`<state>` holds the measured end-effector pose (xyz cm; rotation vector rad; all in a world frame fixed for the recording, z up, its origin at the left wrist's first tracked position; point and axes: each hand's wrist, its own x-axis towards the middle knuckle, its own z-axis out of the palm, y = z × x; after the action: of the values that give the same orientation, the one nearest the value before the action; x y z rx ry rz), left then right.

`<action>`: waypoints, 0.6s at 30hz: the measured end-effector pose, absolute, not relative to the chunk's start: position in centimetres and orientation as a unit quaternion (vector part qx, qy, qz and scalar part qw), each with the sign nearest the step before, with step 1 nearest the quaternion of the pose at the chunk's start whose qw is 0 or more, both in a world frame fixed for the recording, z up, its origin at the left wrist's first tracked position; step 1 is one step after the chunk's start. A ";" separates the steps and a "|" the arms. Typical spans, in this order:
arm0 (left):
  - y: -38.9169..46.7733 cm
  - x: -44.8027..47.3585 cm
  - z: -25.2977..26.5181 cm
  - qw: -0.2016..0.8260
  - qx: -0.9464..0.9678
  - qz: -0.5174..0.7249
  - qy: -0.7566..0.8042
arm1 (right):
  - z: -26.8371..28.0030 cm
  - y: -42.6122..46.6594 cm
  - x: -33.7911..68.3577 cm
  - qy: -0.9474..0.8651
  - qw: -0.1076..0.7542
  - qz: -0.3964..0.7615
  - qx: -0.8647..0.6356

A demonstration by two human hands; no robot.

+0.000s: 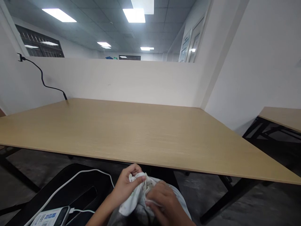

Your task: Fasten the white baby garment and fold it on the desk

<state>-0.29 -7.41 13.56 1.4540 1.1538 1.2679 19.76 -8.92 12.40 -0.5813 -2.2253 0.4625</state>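
Observation:
My left hand (124, 185) is closed on a bunched white cloth (132, 201), its thumb pressed over the gathered fabric. Fingers curled, my right hand (164, 198) grips the same cloth from the other side and looks slightly blurred. The fabric is crumpled between the two hands and hangs down in folds over my lap, with a few faint coloured marks on it. Both hands are low in the view, just in front of the table's near edge. I cannot tell what kind of cloth it is, and its lower part runs out of view.
A wide wooden table (131, 131) spans the view before me. A black flexible phone holder (42, 77) rises at its back left. On a black chair (70, 175) to my left lies a white-labelled device (50, 217) with a white cable (77, 173). Another table (283, 116) stands right.

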 end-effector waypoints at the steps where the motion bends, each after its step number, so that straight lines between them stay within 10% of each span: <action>1: -7.3 -1.0 13.9 0.419 0.583 0.517 0.466 | 12.5 -8.8 20.6 -0.847 0.408 0.215 -0.262; 6: -7.0 -6.0 14.7 0.348 0.572 0.579 0.466 | 12.9 -7.3 26.5 -0.593 0.590 0.378 -0.397; 12: -7.0 -9.2 14.5 0.423 0.596 0.653 0.198 | 14.3 -5.9 30.9 -0.464 0.728 0.454 -0.219; 18: -5.9 -10.3 17.8 0.428 0.798 0.414 0.094 | 14.2 -5.5 34.5 -0.697 0.469 0.540 -0.051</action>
<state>-10.30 -5.95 17.79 1.9929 0.2342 1.0345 34.47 -5.47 14.19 -0.1256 -1.7101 1.3232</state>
